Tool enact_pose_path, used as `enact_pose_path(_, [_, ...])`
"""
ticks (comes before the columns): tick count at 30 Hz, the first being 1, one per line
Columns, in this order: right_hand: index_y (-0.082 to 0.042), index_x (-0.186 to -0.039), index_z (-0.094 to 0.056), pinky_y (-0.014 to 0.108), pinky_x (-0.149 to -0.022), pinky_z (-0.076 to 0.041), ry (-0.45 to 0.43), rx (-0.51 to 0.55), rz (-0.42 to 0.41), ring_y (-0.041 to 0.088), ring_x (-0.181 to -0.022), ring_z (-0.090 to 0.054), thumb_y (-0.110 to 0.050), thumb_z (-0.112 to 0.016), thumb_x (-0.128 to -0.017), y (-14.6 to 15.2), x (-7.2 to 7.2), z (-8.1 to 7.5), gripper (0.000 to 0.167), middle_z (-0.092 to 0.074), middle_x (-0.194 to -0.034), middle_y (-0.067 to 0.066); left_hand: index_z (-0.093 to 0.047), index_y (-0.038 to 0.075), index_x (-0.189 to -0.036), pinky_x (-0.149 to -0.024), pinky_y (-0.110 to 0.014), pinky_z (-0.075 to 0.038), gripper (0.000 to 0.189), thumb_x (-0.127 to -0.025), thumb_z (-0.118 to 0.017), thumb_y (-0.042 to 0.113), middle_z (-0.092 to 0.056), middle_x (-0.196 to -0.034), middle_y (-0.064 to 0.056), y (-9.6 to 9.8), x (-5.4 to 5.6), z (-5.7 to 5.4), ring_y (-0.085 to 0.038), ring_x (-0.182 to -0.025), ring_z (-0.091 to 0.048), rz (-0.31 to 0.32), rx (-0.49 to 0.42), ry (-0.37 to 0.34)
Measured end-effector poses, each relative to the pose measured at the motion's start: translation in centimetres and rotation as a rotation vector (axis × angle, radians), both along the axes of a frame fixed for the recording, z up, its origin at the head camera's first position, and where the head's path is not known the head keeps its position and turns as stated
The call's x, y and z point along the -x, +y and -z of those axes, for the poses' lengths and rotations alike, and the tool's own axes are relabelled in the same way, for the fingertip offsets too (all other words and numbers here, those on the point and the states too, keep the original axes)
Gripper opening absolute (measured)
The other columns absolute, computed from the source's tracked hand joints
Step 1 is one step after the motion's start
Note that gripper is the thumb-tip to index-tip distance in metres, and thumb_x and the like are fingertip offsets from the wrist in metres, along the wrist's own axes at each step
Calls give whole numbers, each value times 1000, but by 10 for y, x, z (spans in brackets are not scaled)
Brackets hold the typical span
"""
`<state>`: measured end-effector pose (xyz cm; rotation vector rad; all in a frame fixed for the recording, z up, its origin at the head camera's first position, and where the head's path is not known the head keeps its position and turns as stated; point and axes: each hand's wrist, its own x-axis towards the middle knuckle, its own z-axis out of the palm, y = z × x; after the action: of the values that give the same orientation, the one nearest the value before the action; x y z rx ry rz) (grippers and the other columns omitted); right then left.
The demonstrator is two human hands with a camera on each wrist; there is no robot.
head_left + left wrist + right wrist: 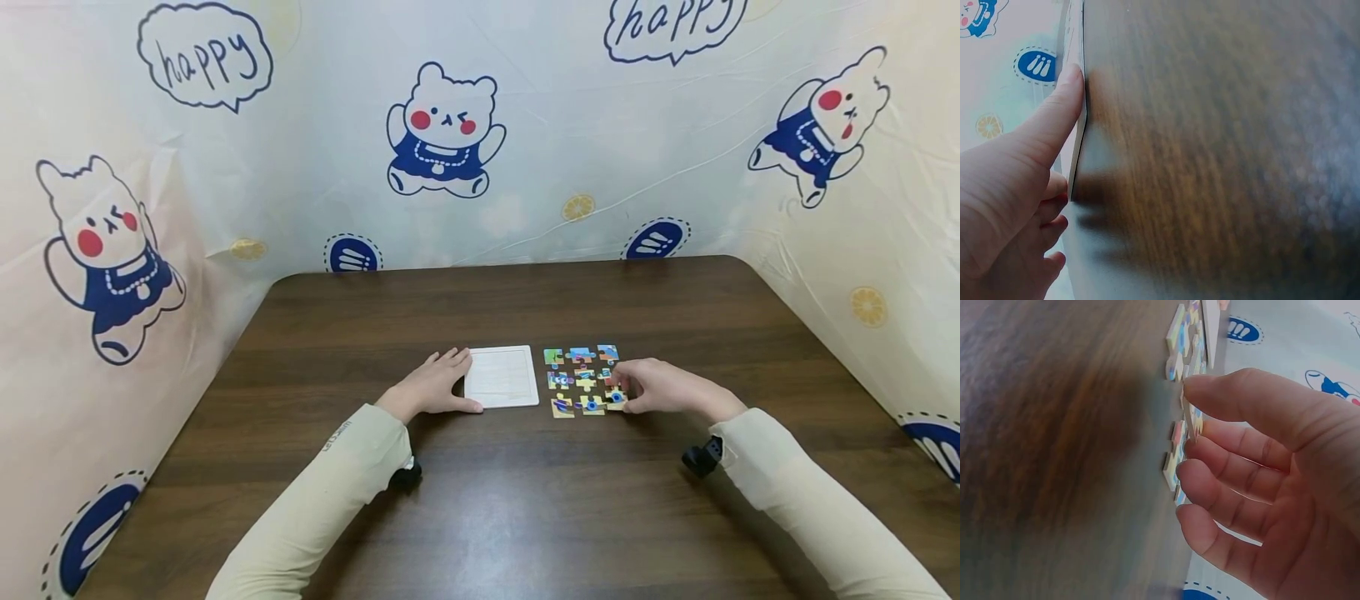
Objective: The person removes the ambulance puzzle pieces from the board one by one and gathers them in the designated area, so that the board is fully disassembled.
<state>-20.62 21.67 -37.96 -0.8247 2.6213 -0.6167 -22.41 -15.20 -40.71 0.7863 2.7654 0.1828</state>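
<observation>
My left hand [435, 385] rests at the left end of a flat white puzzle tray [510, 382], thumb and fingers spread along its edges. In the left wrist view its straight thumb [1063, 109] lies against the tray's near edge. To the right of the tray lie several colourful jigsaw pieces [585, 380] in loose rows, with small gaps between them. My right hand [660, 387] is at the right side of these pieces. Between its thumb and fingers it pinches one puzzle piece [1190, 420], which stands tilted in the right wrist view. The fingers partly hide the right-hand pieces.
The dark brown wooden table [480, 500] extends around the tray and pieces. Behind it hangs a pale printed cloth [540, 125], which also runs down both sides. A black wrist camera [702, 458] sits under the right sleeve and another [406, 476] under the left.
</observation>
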Motion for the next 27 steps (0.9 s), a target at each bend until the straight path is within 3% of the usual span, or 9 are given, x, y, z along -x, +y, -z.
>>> enact_pose_path(15, [-5,-98,-59,29,-58,-40,20,-56,-4,16,-69,-46,-7,-73,-76,3,1,7,25,-51,-81,2,-18,1,-146,-109,-44,-8,95,-81,-57,59,-14,-151,-14,1,-2,-2,-26,-138,-9,-13,-35,-29])
enact_pose_path(27, [-4,-101,-60,29,-59,-41,34,-55,13,17,-71,-47,-9,-73,-77,6,3,7,28,-52,-83,2,-17,-1,-145,-109,-44,-8,97,-81,-57,61,-11,-151,-15,-8,-2,-5,-28,-138,-8,-34,-91,-46])
